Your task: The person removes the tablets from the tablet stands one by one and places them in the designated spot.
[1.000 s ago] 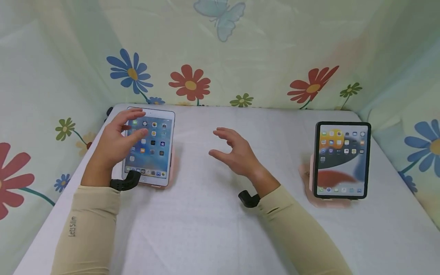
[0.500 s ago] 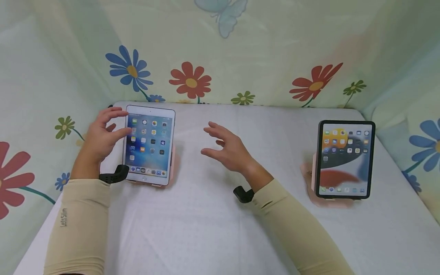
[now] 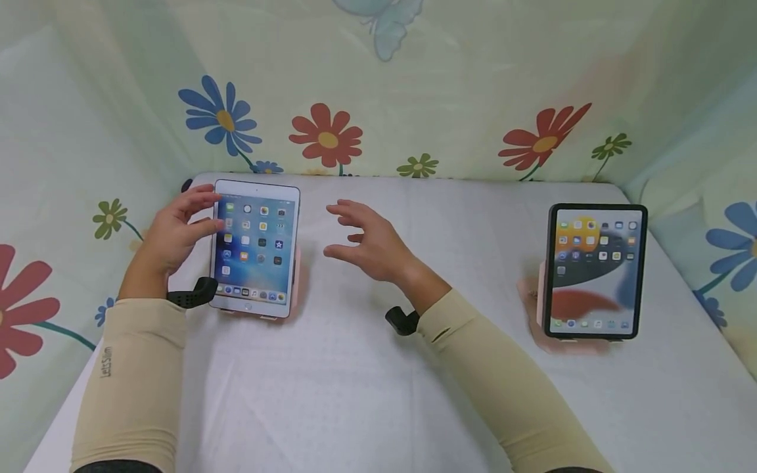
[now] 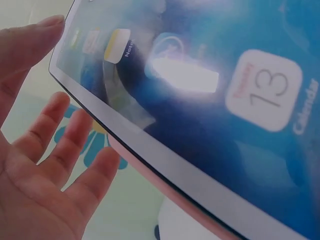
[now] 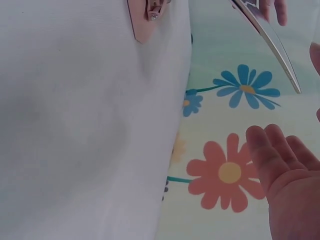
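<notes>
Fingers spread loose on both: left hand (image 3: 174,236) cups the white-framed propped tablet's (image 3: 255,248) edge, right hand (image 3: 369,244) hovers beside it.

L hand (image 3: 171,240) fingers spread (relaxed), R hand (image 3: 369,246) hovering, open

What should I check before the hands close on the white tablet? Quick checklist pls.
1. Left hand at the white tablet, left edge: ok, fingers open beside it; contact cannot tell.
2. Right hand at the right edge: not ok, open and apart from the tablet.
3. Tablet seated on its pink stand: ok, propped, screen lit.
4. Path between right hand and tablet clear: ok, only bare white table.
5. Black tablet out of the way: ok, far on the right.
</notes>
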`<state>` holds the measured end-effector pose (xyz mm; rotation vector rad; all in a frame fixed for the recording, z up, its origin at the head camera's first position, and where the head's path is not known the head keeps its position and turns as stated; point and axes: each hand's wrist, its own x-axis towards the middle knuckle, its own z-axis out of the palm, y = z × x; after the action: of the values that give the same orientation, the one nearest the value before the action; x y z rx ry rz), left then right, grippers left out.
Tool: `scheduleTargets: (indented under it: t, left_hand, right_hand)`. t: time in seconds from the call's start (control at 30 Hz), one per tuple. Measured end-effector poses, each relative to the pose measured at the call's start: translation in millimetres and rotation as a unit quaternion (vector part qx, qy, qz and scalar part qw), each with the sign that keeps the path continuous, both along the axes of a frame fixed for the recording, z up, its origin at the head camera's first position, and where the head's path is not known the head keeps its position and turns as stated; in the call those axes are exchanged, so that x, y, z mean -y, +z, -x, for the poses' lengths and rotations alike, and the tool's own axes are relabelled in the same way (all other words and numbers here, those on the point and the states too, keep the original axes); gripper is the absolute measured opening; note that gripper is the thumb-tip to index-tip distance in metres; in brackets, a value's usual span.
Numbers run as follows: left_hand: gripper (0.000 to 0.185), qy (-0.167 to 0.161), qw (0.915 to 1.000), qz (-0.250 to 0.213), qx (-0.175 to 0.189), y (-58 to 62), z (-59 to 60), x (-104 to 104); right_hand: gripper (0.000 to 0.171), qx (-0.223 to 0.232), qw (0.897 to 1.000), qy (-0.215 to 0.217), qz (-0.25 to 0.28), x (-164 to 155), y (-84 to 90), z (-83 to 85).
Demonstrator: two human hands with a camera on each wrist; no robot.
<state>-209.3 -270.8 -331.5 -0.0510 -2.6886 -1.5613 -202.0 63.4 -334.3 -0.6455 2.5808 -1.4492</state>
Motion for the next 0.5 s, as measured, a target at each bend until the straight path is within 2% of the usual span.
scheduleTargets:
  t: [0.3, 0.5]
  left_hand:
    - [0.049, -0.030, 0.9971, -0.054, 0.045, 2.5, 5.8, 3.1]
    - [0.045, -0.043, 0.9969, -0.045, 0.049, 0.4, 8.6, 4.2]
  right_hand:
    - [0.072, 0.015, 0.999, 0.028, -0.031, 15.4, 12.6, 8.3]
    - [0.074, 0.029, 0.998, 0.037, -0.042, 27.0, 19.4, 13.7]
